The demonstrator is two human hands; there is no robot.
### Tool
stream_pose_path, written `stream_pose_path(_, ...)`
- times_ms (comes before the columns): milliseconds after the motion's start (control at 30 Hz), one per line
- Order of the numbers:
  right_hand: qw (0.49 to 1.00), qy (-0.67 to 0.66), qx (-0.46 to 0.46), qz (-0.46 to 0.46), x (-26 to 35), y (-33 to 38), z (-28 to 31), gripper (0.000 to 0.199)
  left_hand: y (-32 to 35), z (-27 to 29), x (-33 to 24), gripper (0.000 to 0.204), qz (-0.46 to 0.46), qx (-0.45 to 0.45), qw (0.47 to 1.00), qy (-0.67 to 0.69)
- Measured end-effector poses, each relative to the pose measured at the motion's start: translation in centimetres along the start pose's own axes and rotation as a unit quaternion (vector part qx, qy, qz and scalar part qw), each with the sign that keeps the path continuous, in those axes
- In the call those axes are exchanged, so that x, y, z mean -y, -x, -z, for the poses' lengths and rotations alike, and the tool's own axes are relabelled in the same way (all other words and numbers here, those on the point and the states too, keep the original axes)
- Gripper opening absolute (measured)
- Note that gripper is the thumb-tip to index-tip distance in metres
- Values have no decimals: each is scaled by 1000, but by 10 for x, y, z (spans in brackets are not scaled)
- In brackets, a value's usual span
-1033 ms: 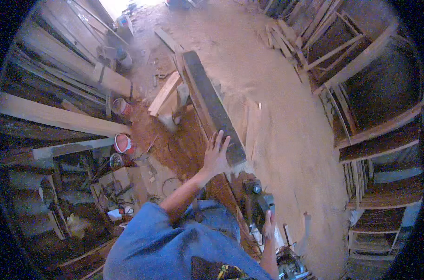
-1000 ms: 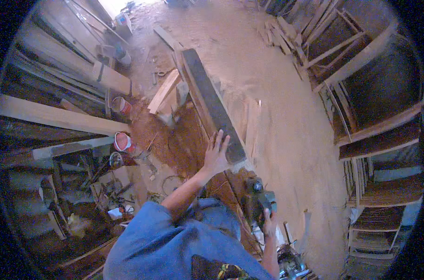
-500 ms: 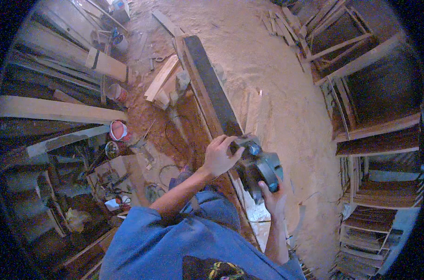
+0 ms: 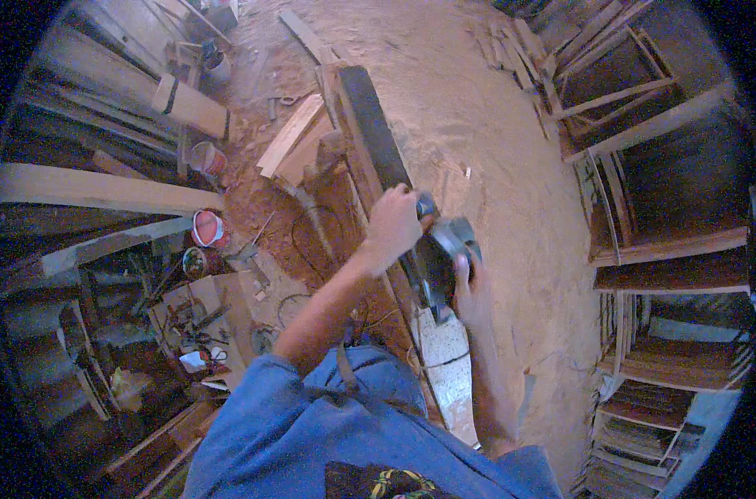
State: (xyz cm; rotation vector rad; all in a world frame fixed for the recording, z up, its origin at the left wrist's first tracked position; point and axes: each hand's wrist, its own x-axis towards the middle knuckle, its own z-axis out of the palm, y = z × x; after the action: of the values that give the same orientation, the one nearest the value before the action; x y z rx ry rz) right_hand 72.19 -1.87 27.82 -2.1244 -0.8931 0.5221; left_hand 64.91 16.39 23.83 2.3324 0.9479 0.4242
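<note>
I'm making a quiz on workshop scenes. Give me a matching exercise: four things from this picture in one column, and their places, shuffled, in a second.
Things:
1. left hand
2. right hand
3. red bucket
4. dark plank

Places:
A. on the floor left of the workbench
B. on the front knob of the power planer
C. running away ahead of the planer
D. on the planer's rear side

Pairs: 1-B, 2-D, 3-A, 4-C

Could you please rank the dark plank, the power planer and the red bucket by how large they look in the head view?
1. dark plank
2. power planer, nearer the camera, so unsure
3. red bucket
</note>
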Motion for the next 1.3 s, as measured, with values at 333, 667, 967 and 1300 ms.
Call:
stream_pose_path(333,999,-17,-9,43,42,-85,-48,52,-111,37,72,29,-18,-74,994,-73)
stream_pose_path(667,997,38,15,-67,-95,120,25,50,-12,-23,6,21,-356,323,877,-22)
stream_pose_path(967,991,-107,-6,-80,-38,89,20,49,89,6,19,27,-216,35,954,207)
stream_pose_path(1300,994,50,-39,85,16,-144,-71,53,251,-192,67,75,-36,383,861,333)
